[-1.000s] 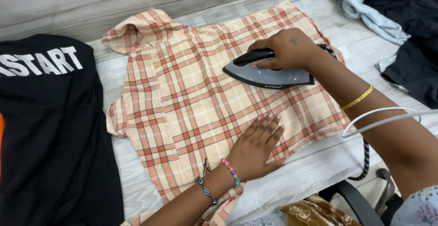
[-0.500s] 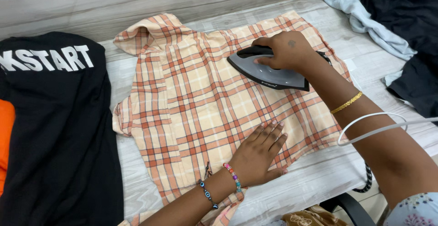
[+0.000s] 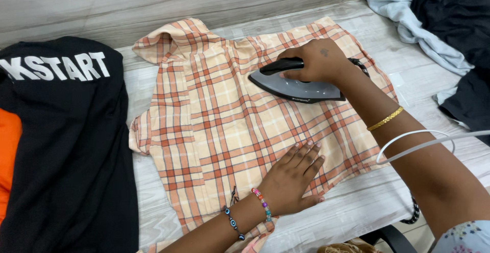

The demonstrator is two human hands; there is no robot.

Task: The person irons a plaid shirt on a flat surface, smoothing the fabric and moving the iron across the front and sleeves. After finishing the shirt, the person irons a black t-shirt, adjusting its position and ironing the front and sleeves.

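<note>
Currently right hand (image 3: pixel 319 61) grips iron (image 3: pixel 293 85), nose pointing left; left hand (image 3: pixel 293 174) flat, open, pinning plaid shirt (image 3: pixel 224 125) just nearer.

Take the wood-grain table top (image 3: pixel 153 202) as your landmark. On its left side you see a black garment (image 3: pixel 66 146) with white lettering, orange cloth (image 3: pixel 7 156) beneath it. At its far right corner lie a pale blue cloth (image 3: pixel 408 18) and a dark garment (image 3: pixel 459 38).
</note>
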